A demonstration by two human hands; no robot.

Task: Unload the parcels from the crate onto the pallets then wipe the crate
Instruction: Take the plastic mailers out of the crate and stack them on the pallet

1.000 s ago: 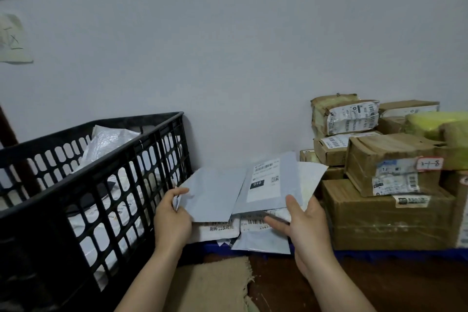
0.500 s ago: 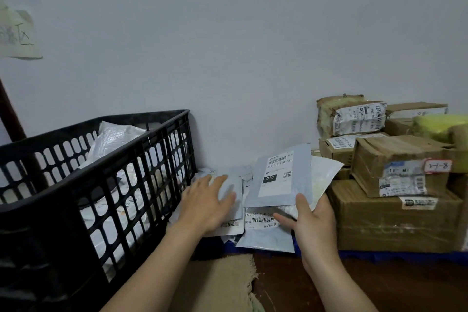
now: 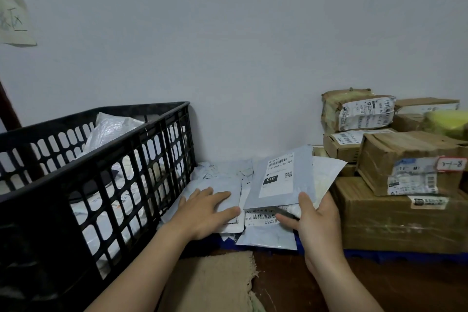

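I log: left hand (image 3: pixel 205 210) flat on the pile (image 3: pixel 220 175) — crate (image 3: pixel 141 159) just left (its side). Right hand (image 3: pixel 319 220) pinches a labelled envelope (image 3: pixel 278 180).

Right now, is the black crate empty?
No, white plastic parcels show inside the black crate, above its rim and through the holes in its side.

Only the person's two arms show. The left hand (image 3: pixel 205 215), at about 6 o'clock in the view, and the right hand (image 3: pixel 319 225), at about 5 o'clock, are both bare. The left forearm (image 3: pixel 152 268), toward 7 o'clock, and the right forearm (image 3: pixel 339 284), toward 5 o'clock, are bare along all their visible length, down to the lower edge. The fingers (image 3: pixel 222 195) are slim; the nails are too blurred to describe.
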